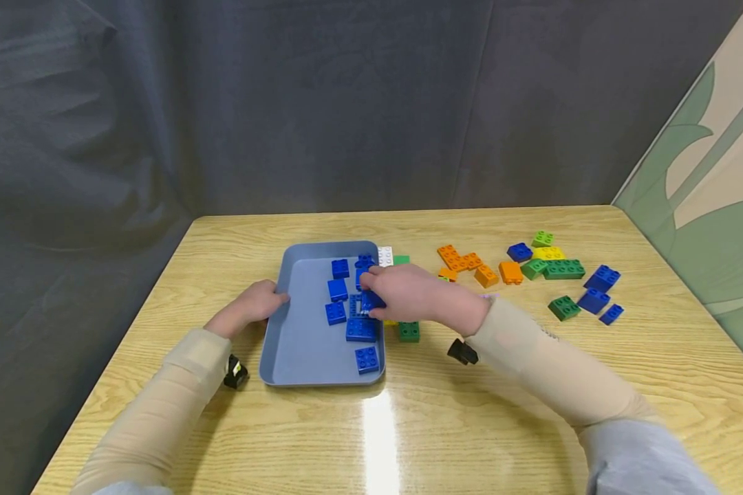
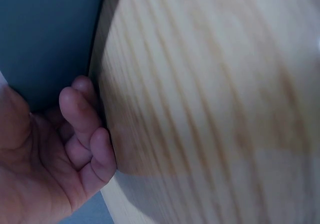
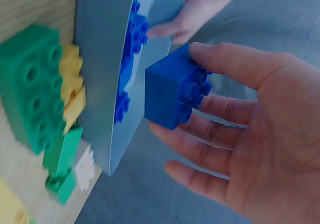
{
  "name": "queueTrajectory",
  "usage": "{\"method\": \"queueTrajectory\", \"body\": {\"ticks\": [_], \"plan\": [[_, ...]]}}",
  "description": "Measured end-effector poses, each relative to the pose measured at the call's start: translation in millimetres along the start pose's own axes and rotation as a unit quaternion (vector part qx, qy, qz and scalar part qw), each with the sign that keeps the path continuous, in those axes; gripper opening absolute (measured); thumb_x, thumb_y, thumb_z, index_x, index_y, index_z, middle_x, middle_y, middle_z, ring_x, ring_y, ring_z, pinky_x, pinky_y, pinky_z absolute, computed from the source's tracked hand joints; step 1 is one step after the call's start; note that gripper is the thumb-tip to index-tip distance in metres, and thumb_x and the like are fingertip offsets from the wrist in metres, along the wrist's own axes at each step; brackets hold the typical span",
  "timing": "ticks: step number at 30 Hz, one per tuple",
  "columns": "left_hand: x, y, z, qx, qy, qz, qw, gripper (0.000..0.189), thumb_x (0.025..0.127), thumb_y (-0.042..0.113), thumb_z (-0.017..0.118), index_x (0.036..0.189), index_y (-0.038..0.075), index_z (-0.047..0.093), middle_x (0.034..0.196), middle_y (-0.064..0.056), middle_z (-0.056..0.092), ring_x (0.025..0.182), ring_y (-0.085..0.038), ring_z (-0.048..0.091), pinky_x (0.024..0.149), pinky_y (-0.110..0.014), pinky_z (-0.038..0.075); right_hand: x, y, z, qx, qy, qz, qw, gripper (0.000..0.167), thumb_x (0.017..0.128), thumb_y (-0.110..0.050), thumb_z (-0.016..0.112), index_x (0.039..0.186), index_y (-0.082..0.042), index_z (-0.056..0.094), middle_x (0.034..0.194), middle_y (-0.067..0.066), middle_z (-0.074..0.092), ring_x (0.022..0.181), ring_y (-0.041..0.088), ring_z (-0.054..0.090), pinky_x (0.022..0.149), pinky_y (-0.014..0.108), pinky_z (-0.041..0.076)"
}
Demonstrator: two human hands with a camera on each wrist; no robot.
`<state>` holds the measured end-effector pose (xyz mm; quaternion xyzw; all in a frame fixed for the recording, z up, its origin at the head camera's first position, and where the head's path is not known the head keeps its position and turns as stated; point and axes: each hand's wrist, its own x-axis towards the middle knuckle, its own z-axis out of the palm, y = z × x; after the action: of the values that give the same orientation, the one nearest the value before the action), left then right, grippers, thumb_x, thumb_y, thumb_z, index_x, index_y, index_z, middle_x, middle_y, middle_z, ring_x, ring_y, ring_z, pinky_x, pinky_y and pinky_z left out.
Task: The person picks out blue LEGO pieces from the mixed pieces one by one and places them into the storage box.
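My left hand grips the left side of a grey-blue tray, thumb over the rim and fingers along the outer wall. Between the thumb and fingertips of my right hand is a blue toy building brick, its studs facing the palm in the right wrist view. That hand reaches over the tray's right rim, with the brick above the bricks inside. Several loose blue bricks lie in the right half of the tray, some partly hidden behind the hand.
Against the tray's right side stand a dark green brick and a white brick, with yellow ones partly covered. Further right lie orange bricks, a long green brick, and several blue bricks. A dark curtain hangs behind the table.
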<state>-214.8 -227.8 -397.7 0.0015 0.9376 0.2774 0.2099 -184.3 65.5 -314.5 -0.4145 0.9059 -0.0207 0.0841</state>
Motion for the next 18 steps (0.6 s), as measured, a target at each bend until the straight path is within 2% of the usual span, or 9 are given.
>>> {"method": "queueTrajectory", "body": {"ticks": [8,13,18], "plan": [[-0.1,0.1,-0.5,0.004,0.004,0.012,0.9999,0.031,0.101,0.020,0.042,0.098,-0.006,0.058,0.078,-0.013,0.059,0.065,-0.022,0.057,0.060,-0.033,0.047,17.1,-22,8,-0.032,0.000,-0.050,0.9982,0.040,0.090,-0.035,0.070,0.120,-0.010,0.059,0.110,0.004,0.063,0.090,0.016,0.062,0.075,0.033,0.053],[-0.8,1.2,-0.4,0.003,0.003,0.010,0.9999,0.031,0.101,0.021,0.041,0.097,-0.005,0.058,0.076,-0.012,0.058,0.063,-0.021,0.056,0.059,-0.032,0.047,26.7,-35,14,-0.068,0.002,-0.105,0.9922,0.038,0.091,-0.034,0.070,0.120,-0.011,0.059,0.107,0.003,0.063,0.090,0.016,0.062,0.076,0.031,0.052],[-2.1,1.4,-0.4,0.002,0.003,0.010,0.9999,0.030,0.102,0.020,0.042,0.098,-0.005,0.058,0.077,-0.013,0.059,0.063,-0.021,0.057,0.058,-0.032,0.048,34.9,-46,18,-0.086,-0.006,-0.130,0.9878,0.034,0.092,-0.032,0.069,0.118,-0.012,0.059,0.101,0.000,0.060,0.084,0.014,0.059,0.069,0.029,0.050]]}}
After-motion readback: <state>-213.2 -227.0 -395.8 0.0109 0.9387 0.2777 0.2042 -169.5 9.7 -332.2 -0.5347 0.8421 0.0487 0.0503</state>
